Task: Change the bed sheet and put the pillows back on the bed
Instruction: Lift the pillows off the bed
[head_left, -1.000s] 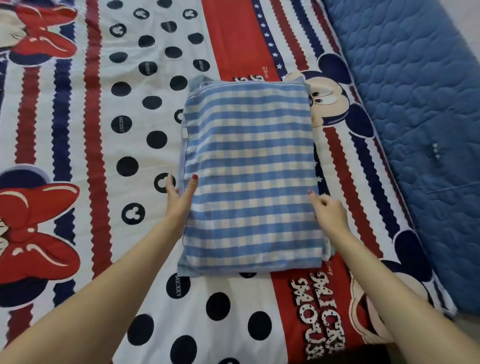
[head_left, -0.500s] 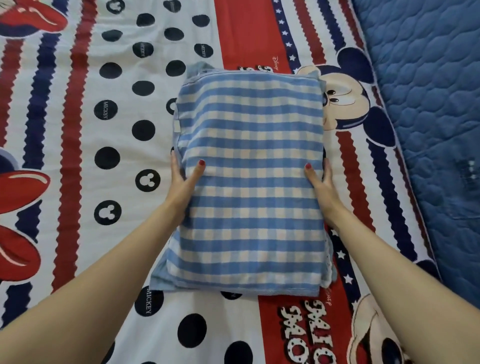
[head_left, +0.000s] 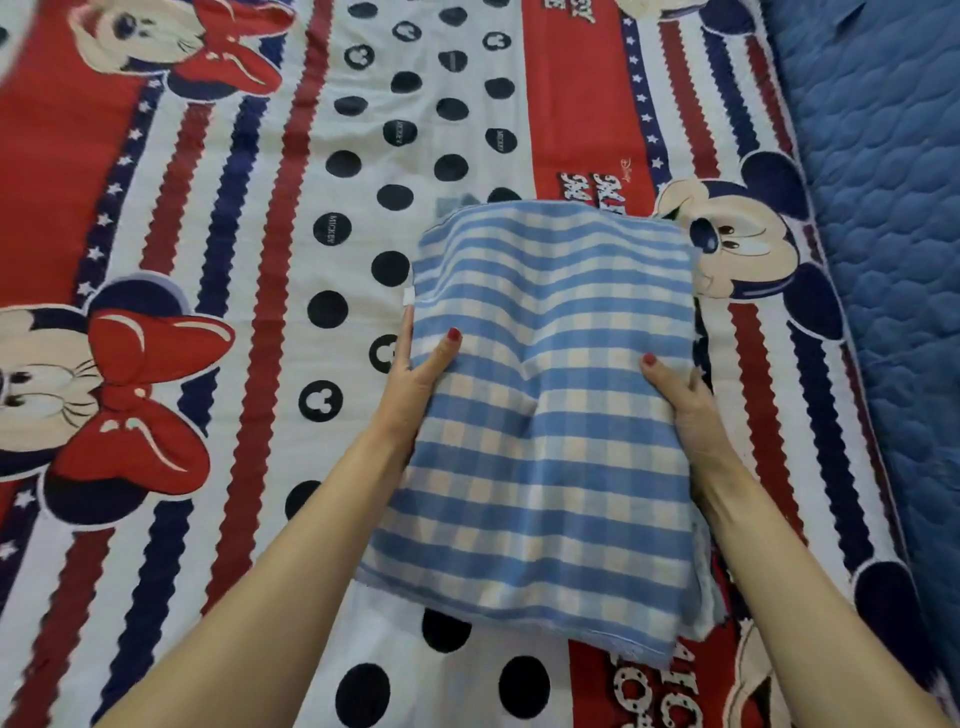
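A folded blue-and-white checked sheet (head_left: 550, 415) hangs lifted above the bed, sagging in the middle. My left hand (head_left: 415, 379) grips its left edge, thumb on top and fingers underneath. My right hand (head_left: 680, 395) grips its right edge the same way. Under it lies the red, white and navy cartoon-mouse bed sheet (head_left: 260, 260), spread flat over the bed. No pillow is in view.
A blue quilted mattress cover (head_left: 883, 208) runs along the right side, beyond the edge of the cartoon sheet. The cartoon sheet stretches out to the left and far side.
Both hands slid under the folded checked sheet's sides, took hold and raised it off the bed. The view has shifted, showing more of the bed's left side.
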